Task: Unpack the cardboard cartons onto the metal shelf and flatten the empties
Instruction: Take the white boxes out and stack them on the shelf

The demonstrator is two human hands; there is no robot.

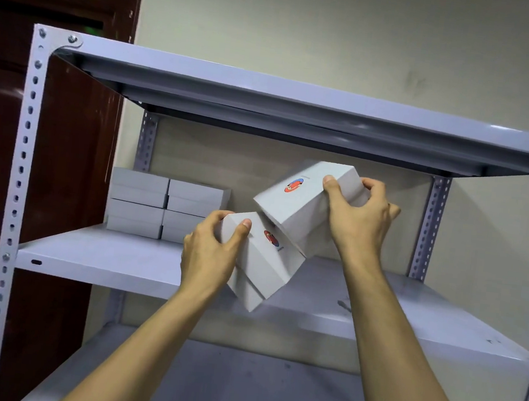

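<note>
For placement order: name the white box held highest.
The box gripped by the right hand, tilted above the left hand's box; the stacked boxes lie unheld.

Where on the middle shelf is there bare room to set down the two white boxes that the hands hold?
Bare room: the middle shelf between the stacked boxes and the right rear upright, and the strip in front of the stack. Crowded: the back left corner, where the stack stands.

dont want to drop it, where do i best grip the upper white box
Take the upper white box by its upper right end, from the right, as the right hand does: thumb on the near edge, fingers over the far side. It is tilted, so spanning its narrow thickness likely holds best.
</note>
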